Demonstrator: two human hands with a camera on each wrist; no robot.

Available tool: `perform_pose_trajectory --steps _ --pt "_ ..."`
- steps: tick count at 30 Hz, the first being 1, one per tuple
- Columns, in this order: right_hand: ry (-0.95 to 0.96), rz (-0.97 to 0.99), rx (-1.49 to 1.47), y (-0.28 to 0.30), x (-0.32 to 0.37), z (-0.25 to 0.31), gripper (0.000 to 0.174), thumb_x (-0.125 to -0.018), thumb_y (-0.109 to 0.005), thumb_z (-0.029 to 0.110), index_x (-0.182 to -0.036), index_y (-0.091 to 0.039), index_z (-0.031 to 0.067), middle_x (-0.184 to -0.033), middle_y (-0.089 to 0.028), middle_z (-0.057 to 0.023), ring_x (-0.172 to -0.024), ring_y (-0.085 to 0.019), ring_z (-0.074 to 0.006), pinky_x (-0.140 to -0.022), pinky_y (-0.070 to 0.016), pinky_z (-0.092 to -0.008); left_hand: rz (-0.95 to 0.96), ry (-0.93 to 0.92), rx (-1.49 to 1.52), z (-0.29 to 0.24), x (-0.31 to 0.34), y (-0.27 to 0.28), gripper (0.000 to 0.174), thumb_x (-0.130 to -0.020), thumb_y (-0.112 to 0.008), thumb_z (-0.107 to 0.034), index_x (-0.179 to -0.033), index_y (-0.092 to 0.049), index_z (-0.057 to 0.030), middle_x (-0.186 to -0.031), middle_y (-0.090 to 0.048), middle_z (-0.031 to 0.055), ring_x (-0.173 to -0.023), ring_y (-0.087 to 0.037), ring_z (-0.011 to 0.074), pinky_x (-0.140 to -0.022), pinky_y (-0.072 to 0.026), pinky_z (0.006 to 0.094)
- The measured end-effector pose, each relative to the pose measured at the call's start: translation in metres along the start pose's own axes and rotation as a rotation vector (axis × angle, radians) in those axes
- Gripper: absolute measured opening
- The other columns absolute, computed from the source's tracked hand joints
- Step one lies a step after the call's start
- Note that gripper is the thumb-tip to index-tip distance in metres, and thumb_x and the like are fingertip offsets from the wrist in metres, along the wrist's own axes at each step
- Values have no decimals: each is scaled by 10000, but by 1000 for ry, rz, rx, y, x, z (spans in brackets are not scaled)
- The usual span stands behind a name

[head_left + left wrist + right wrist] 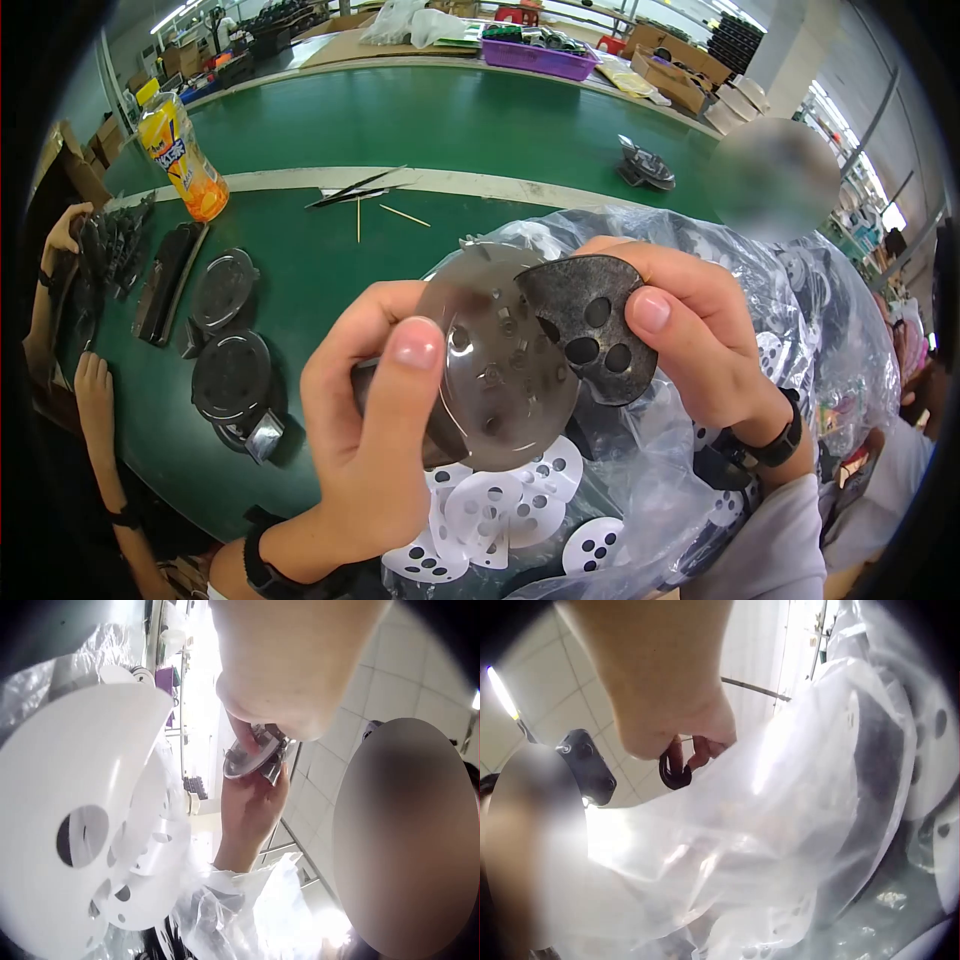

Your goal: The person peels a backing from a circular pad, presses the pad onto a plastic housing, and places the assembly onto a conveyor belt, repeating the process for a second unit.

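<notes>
My left hand [375, 420] grips a round, smoky translucent plastic part [500, 370] between thumb and fingers, at the middle of the head view. Beside it, my right hand [690, 330] pinches a dark, curved sheet [600, 325] with several round holes; its left edge overlaps the round part's right side. In the left wrist view the round part [247, 761] shows under the left hand [277, 690]. The right wrist view has the right hand [679, 712] holding the curled dark sheet [676, 778], with clear plastic in front.
White discs with holes [485, 510] lie below the hands, beside a large clear plastic bag [680, 470]. Dark round parts [232, 378], a drink bottle [182, 155] and thin sticks [405, 215] stand or lie on the green table [320, 265]. Another person's hands are at far left.
</notes>
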State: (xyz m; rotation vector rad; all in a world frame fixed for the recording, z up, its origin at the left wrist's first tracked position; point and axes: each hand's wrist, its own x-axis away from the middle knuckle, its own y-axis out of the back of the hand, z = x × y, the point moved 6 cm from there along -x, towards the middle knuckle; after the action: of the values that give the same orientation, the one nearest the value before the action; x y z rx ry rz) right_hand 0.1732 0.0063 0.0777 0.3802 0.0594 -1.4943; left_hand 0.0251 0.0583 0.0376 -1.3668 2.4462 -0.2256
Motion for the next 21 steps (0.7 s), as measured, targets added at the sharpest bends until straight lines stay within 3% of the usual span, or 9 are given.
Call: perform_pose_trajectory --steps 2,4,9,21 --pt "48 8 44 -1 -1 -2 378 -886 -424 241 -973 -566 -99 -940 -572 -145 -843 -522 -189 -750 -398 -279 20 -51 -11 -2 0 -2 312 -935 -419 -245 -979 -530 44 -834 -597 52 -685 -531 49 -558 -427 176" --pt "89 21 85 -3 -1 -2 366 -885 -423 228 -969 -566 -98 -937 -572 -144 -840 -521 -187 -747 -397 -278 -16 49 -128 -1 1 -4 451 -910 -320 -328 -1027 -518 59 -887 -593 100 -802 -567 131 -712 -439 240" --pt "101 13 274 0 0 -8 350 -884 -416 205 -973 -568 -97 -941 -573 -143 -847 -522 -188 -751 -396 -274 17 76 -25 2 2 -9 446 -904 -328 -312 -1040 -517 68 -912 -598 112 -825 -576 144 -727 -443 245" --pt "20 -22 255 -2 0 -14 378 -870 -424 237 -952 -571 -101 -917 -582 -123 -815 -527 -163 -714 -393 -245 26 93 -37 5 4 -7 405 -904 -340 -284 -982 -529 66 -858 -596 102 -769 -585 129 -679 -458 230"
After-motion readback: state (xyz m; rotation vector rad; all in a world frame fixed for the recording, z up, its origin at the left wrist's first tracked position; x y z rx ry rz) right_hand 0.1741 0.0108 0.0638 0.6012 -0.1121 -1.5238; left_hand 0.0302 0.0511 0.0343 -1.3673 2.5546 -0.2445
